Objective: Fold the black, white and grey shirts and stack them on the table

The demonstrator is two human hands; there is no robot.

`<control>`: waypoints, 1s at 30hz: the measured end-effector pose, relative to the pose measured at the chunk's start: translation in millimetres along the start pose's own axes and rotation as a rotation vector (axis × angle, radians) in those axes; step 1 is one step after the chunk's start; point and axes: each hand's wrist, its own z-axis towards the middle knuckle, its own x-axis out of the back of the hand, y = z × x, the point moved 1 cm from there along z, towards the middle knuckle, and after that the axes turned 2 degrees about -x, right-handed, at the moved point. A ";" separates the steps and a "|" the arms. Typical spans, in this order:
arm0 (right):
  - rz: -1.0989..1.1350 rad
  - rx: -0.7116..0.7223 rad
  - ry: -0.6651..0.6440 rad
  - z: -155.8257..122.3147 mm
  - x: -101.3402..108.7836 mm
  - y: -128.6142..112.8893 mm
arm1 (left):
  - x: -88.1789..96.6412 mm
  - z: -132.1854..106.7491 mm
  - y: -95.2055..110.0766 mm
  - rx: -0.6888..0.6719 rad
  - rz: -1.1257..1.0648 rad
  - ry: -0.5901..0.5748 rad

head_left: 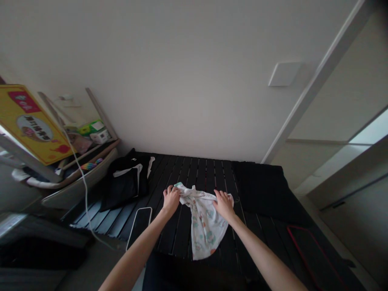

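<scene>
A small white printed baby garment (206,226) with green and orange figures lies on the black slatted table, bunched along its far edge and spread toward me. My left hand (171,198) is closed on its upper left corner, where a bit of pale green shows. At the upper right edge, my right hand (223,205) grips the fabric, thumb toward the middle. A small tag stands up from the far edge between my hands. The fingertips of both hands are partly hidden by the cloth. A phone with a white rim (140,226) lies left of my left forearm.
Folded black clothing with white trim (127,178) sits at the table's left. Dark folded cloth (260,190) lies at the right, near a red-edged dark flat object (312,250). A white cable (85,194) hangs by a cart (79,176) holding a yellow box (33,125).
</scene>
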 end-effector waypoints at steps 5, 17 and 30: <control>0.027 0.117 -0.014 -32.6 11.6 -29.0 | 22.5 12.5 19.0 0.003 -0.213 0.093; -0.055 -0.147 0.329 -38.1 62.8 -19.0 | 25.0 20.3 89.9 -0.540 -0.795 0.033; -0.079 -0.144 0.016 2.7 -28.6 27.4 | -31.9 3.5 33.4 -0.014 -0.123 -0.026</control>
